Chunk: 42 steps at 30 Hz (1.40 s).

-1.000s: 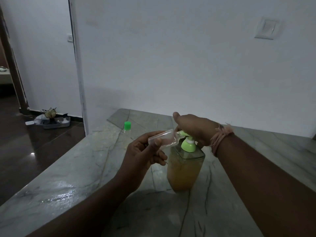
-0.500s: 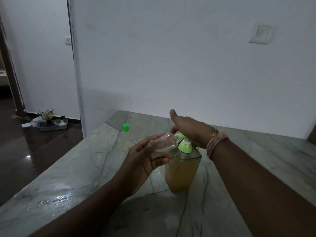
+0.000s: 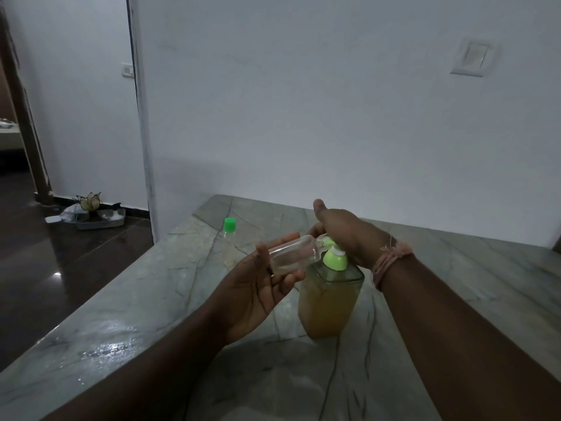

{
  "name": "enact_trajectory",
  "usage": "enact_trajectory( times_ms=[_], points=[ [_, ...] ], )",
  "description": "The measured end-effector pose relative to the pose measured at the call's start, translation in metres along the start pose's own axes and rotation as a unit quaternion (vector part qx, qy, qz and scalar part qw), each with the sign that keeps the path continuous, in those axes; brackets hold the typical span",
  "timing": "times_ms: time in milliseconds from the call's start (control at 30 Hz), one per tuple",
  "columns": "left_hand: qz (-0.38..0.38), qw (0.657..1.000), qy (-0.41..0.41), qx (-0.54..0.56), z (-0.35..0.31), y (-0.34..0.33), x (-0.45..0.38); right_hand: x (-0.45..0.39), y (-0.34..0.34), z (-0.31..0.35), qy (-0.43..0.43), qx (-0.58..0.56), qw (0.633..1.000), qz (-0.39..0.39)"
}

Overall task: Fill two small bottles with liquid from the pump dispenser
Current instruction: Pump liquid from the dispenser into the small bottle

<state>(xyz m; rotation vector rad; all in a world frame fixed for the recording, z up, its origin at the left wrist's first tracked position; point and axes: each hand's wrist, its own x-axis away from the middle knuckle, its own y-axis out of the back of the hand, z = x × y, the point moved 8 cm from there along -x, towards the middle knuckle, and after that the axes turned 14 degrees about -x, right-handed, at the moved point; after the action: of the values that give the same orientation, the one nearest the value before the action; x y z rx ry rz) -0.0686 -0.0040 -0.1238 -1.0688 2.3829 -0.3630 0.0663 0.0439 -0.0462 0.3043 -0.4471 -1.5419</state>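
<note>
In the head view, a clear small bottle [image 3: 290, 253] is held tilted in the left hand [image 3: 258, 287], its mouth at the pump dispenser [image 3: 331, 296] nozzle. The pump head is pressed by the right hand [image 3: 346, 235], its grip closed over it. A capped bottle [image 3: 228, 241] stands on the surface [image 3: 151, 299] at ten o'clock.

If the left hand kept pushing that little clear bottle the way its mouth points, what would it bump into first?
The left hand aims the clear bottle up and right at the green pump nozzle of the dispenser. The mouth looks already at the nozzle, with the right hand just behind; contact is unclear.
</note>
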Motion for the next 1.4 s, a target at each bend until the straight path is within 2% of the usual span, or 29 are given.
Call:
enact_trajectory(
  times_ms=[67,133,200,267,333,367,467,567,733,867,1000,1100,1233,1400],
  points=[
    [-0.004,1.000,0.005,0.001,0.002,0.002,0.001,0.000,0.000,0.006,0.020,0.078,0.997,-0.017],
    [-0.001,1.000,0.010,0.020,0.003,0.001,0.002,0.003,0.001,0.008,0.022,0.099,0.995,-0.016],
    [0.001,0.999,0.009,0.037,0.004,-0.002,0.003,0.007,0.002,0.003,-0.004,0.056,0.998,0.002],
    [0.011,0.999,0.004,0.045,0.002,-0.006,0.002,0.008,0.003,-0.002,-0.048,-0.041,0.998,0.020],
    [0.018,0.998,0.002,0.052,0.001,-0.008,0.002,0.004,0.009,-0.003,-0.074,-0.111,0.991,-0.014],
    [0.016,0.998,0.003,0.052,0.001,-0.008,0.003,0.003,0.013,-0.001,-0.081,-0.097,0.991,-0.039],
    [0.006,0.999,0.004,0.040,0.002,-0.005,0.001,-0.003,0.021,0.013,-0.035,0.074,0.991,-0.102],
    [0.005,0.999,0.003,0.039,0.002,-0.003,-0.001,-0.009,0.021,0.016,0.007,0.131,0.982,-0.136],
    [-0.003,1.000,0.011,0.025,0.002,-0.001,0.001,-0.013,0.015,0.012,0.030,0.206,0.970,-0.128],
    [-0.018,1.000,0.013,0.016,0.001,-0.003,0.002,-0.011,0.012,0.020,0.022,0.241,0.966,-0.087],
    [-0.006,1.000,0.009,0.018,0.000,-0.003,0.001,-0.001,0.012,0.025,0.089,0.298,0.944,-0.110],
    [0.000,1.000,0.011,0.021,0.001,-0.005,0.002,0.003,0.010,0.023,0.082,0.297,0.945,-0.106],
    [-0.011,1.000,0.017,0.017,0.001,-0.006,0.004,-0.005,0.009,0.019,0.011,0.238,0.969,-0.067],
    [-0.001,0.999,0.015,0.031,0.001,-0.004,0.002,-0.014,0.017,0.011,0.020,0.187,0.976,-0.108]
  ],
)
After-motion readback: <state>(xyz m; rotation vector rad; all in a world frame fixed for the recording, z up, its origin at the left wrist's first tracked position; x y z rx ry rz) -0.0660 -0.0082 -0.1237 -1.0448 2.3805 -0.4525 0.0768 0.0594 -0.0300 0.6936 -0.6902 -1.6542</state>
